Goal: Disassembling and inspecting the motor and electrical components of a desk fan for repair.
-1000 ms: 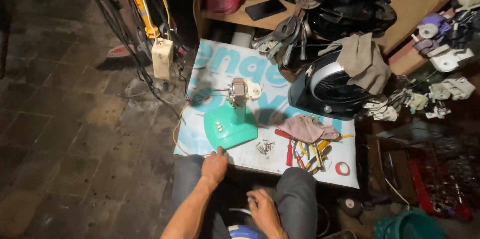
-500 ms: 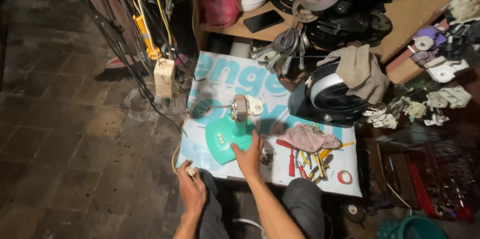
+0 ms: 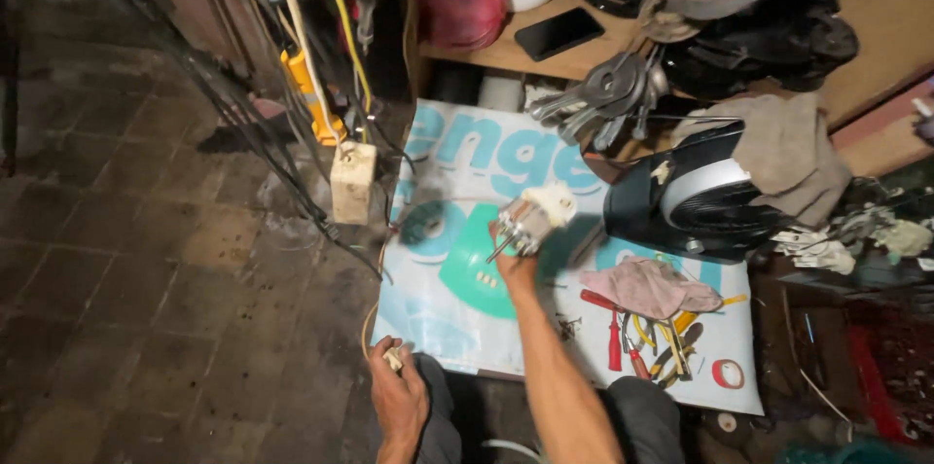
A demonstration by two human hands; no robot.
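This is a small repair workshop with work done on the floor. A printed banner (image 3: 457,158) lies spread over dark floor tiles (image 3: 146,260) as a work mat, strewn with screwdrivers and pliers (image 3: 647,342), a rag (image 3: 647,287) and a tape roll (image 3: 726,373). Spanners (image 3: 608,94) hang from a cluttered wooden shelf (image 3: 506,53), and cables (image 3: 321,46) dangle beside it.

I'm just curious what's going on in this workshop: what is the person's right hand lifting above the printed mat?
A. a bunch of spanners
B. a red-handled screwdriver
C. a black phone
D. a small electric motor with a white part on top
D: the right hand grips a small motor of bare metal with a white part on top, held above the teal plastic piece on the mat.
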